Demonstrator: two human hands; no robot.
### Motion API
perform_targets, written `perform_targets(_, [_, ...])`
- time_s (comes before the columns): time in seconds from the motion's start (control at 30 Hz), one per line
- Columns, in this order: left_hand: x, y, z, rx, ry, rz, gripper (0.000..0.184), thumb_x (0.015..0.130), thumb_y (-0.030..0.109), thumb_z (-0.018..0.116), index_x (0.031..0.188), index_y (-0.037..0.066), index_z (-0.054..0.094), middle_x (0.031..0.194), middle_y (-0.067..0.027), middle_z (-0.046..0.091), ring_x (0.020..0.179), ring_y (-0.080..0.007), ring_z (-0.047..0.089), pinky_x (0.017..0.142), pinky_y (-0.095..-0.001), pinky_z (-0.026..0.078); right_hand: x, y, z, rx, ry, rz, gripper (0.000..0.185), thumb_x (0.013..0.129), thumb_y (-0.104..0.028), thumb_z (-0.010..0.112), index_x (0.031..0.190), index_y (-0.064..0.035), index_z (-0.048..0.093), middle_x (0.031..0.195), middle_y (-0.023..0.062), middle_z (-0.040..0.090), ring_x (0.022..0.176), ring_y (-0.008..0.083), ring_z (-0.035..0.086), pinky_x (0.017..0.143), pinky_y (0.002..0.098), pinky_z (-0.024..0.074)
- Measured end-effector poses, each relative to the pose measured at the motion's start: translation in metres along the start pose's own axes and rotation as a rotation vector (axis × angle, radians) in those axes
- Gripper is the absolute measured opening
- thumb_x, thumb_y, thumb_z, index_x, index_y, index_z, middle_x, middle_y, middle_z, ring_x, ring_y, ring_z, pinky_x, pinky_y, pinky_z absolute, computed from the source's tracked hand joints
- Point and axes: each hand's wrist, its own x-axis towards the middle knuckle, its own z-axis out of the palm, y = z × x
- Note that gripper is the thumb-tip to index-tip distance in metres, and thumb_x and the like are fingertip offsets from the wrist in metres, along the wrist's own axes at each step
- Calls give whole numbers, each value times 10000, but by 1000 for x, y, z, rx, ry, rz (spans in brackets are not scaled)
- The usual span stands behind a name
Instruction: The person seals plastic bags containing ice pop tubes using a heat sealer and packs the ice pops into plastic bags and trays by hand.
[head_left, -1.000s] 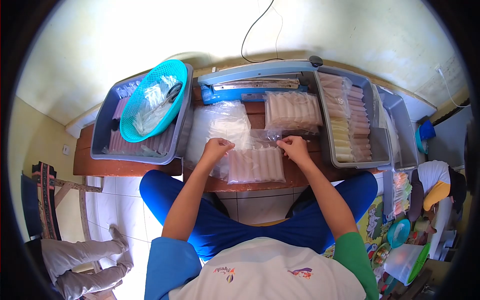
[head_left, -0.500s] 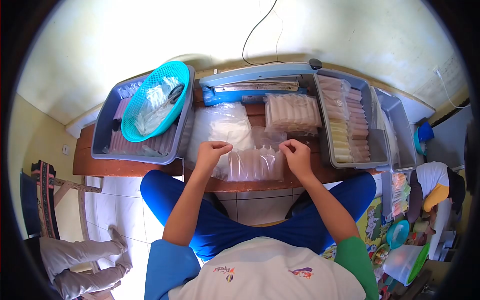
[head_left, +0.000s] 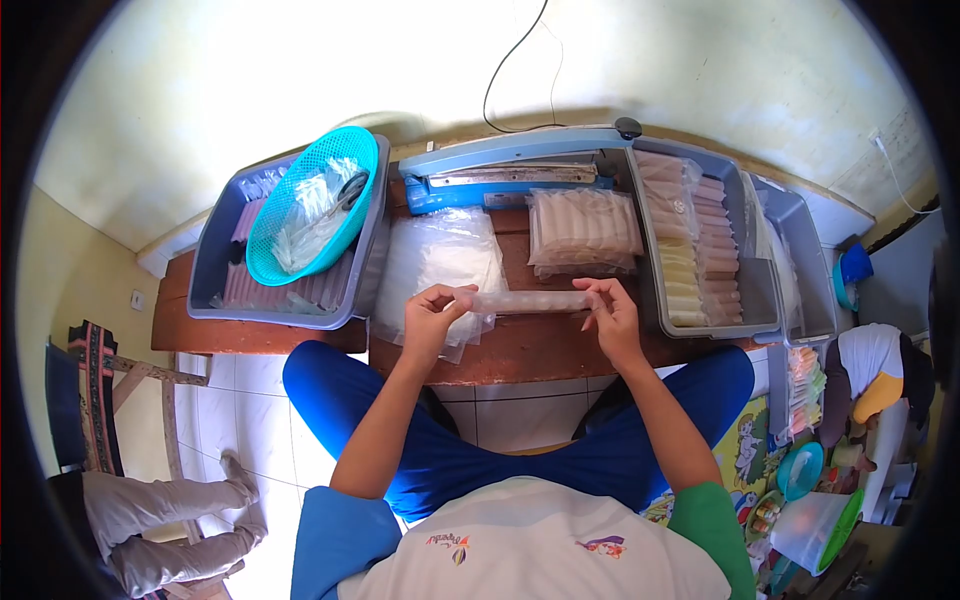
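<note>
A clear plastic bag of pale tubes (head_left: 530, 301) is stretched level between my hands, seen almost edge-on as a narrow strip. My left hand (head_left: 436, 304) pinches its left end, and my right hand (head_left: 613, 306) grips the right end between thumb and fingers. Just beyond my left hand lies a pile of flat clear plastic bags (head_left: 445, 252) on the brown wooden table (head_left: 480, 367). Stacked packs of pinkish-brown tubes (head_left: 585, 228) sit past my right hand. Behind them stands a blue bag sealer (head_left: 455, 191) with a long arm.
On the left, a grey tub (head_left: 372, 240) of tubes carries a turquoise basket (head_left: 262, 225) with plastic wrappers and scissors (head_left: 353, 188). Another grey tub (head_left: 652, 285) at right holds pink and yellow packs. People are at both sides: trousered legs (head_left: 175, 490) and a bent-over person (head_left: 868, 365).
The bag of tubes has gone from its broad side facing me to nearly edge-on, lifted slightly away from the table edge. Both hands have stayed at its ends, the right shifting slightly outward.
</note>
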Motion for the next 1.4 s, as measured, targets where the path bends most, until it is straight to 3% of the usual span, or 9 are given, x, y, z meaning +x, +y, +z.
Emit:
perform_targets(0.17, [6, 0, 10, -46, 4, 68, 164, 848, 21, 680, 923, 40, 536, 918, -159, 707, 823, -137, 657, 749, -248, 497, 8, 5, 8, 187, -106, 8, 135, 1015, -169, 439, 999, -35, 451, 1073, 135, 639, 937, 150, 612, 716, 286, 570])
perform_targets(0.33, [10, 8, 9, 72, 50, 7, 189, 841, 29, 694, 975, 33, 560, 876, -137, 713, 799, -129, 656, 687, -249, 484, 10, 3, 1, 260, -171, 41, 121, 982, -107, 488, 1062, -23, 458, 1093, 147, 624, 988, 167, 605, 796, 312, 557])
perform_targets(0.47, [12, 6, 7, 20, 25, -4, 198, 831, 31, 705, 997, 19, 597, 858, -116, 712, 785, -129, 654, 680, -244, 482, 8, -4, 0, 239, -253, -59, 350, 903, 10, 556, 1241, -6, 468, 1133, 139, 605, 1059, 169, 582, 847, 320, 538])
perform_targets(0.6, [15, 4, 5, 9, 34, 4, 176, 824, 25, 709, 975, 13, 620, 855, -110, 708, 788, -128, 652, 692, -244, 487, 12, 8, 3, 118, -175, -41, 365, 871, 42, 587, 1231, 6, 544, 1088, 122, 629, 1011, 168, 608, 827, 309, 541])
perform_targets(0.67, [16, 5, 1, -23, 3, -19, 178, 812, 18, 718, 964, 10, 626, 879, -109, 704, 803, -129, 650, 734, -250, 502, 13, 11, -1, 23, -186, 49, 228, 877, 28, 603, 1104, 27, 631, 1034, 111, 657, 927, 162, 637, 799, 298, 551])
perform_targets(1.0, [19, 7, -8, 105, -198, 22, 362, 786, 33, 739, 1121, -15, 611, 1109, -113, 657, 1012, -151, 611, 889, -280, 491, 15, 12, 7, 90, -103, -24, 148, 903, -14, 605, 1030, 44, 656, 1017, 103, 672, 859, 147, 643, 747, 280, 561])
perform_targets(1.07, [20, 11, -9, 38, -261, -133, 361, 800, 14, 720, 1140, -22, 604, 1126, -111, 639, 1057, -181, 594, 965, -316, 451, 15, 12, 6, 69, -116, -30, 147, 908, -1, 588, 1031, 42, 656, 1018, 104, 672, 865, 151, 644, 747, 278, 560])
perform_targets(1.2, [22, -8, -17, 85, -306, -80, 324, 831, 60, 706, 1131, -23, 619, 1117, -104, 642, 1029, -162, 596, 929, -295, 462, 14, 17, 8, 150, -72, 0, 142, 904, -20, 605, 1017, 47, 658, 1035, 125, 673, 883, 162, 651, 752, 285, 573])
perform_targets(1.4, [14, -20, -7, 103, -123, -42, 145, 866, 66, 674, 965, -37, 692, 911, -70, 692, 861, -125, 633, 805, -256, 492, 10, 18, 11, 134, -9, -16, 181, 912, 12, 568, 1064, 47, 661, 1043, 108, 680, 805, 141, 652, 718, 254, 545])
